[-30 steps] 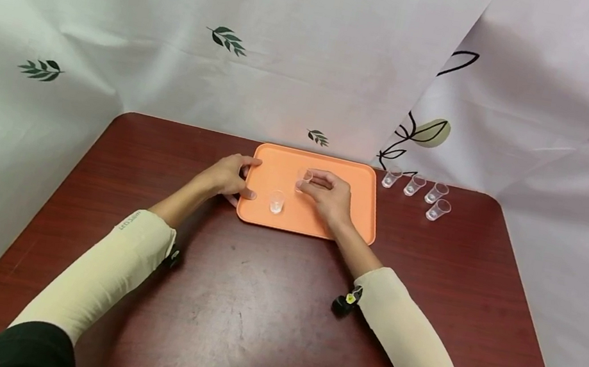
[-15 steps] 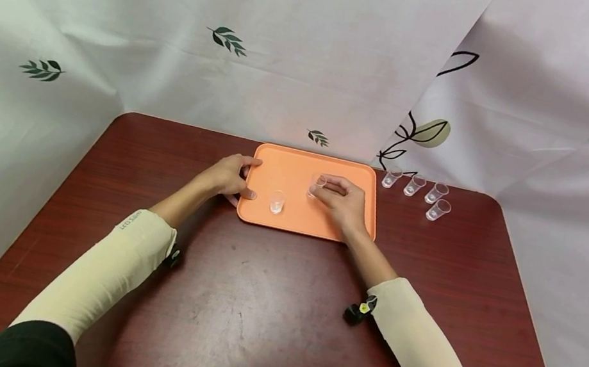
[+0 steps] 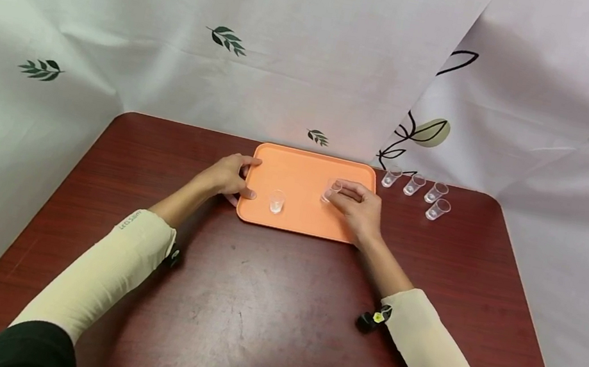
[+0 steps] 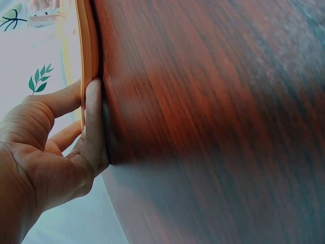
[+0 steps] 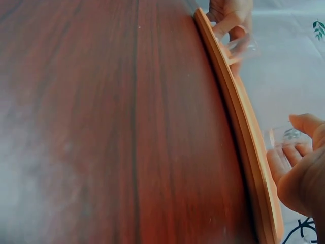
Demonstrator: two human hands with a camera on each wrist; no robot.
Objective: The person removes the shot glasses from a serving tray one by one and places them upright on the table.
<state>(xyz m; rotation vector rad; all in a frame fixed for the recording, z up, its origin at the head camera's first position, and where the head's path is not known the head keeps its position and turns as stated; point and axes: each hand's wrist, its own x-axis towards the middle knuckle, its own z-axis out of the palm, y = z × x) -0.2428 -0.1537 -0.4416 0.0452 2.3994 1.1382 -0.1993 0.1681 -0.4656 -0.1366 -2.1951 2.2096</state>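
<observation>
An orange tray point(image 3: 297, 169) lies at the far middle of a dark red table point(image 3: 250, 306). My left hand point(image 3: 228, 177) grips the tray's left edge, thumb on top and fingers under the rim point(image 4: 87, 76). My right hand point(image 3: 359, 204) pinches a small clear plastic cup point(image 3: 331, 190) over the tray's right part; the cup point(image 5: 284, 140) shows by the fingertips in the right wrist view. A second clear cup point(image 3: 276, 201) stands upright on the tray near its front edge.
Several more clear cups point(image 3: 414, 185) stand on the table just right of the tray, near the back edge. White sheets with leaf prints point(image 3: 225, 39) hang behind and beside the table. A small black device point(image 3: 368, 320) sits at my right wrist.
My right hand has carried the pinched cup to the right across the tray, from its middle toward its right side. The left hand and the other cup have stayed put.
</observation>
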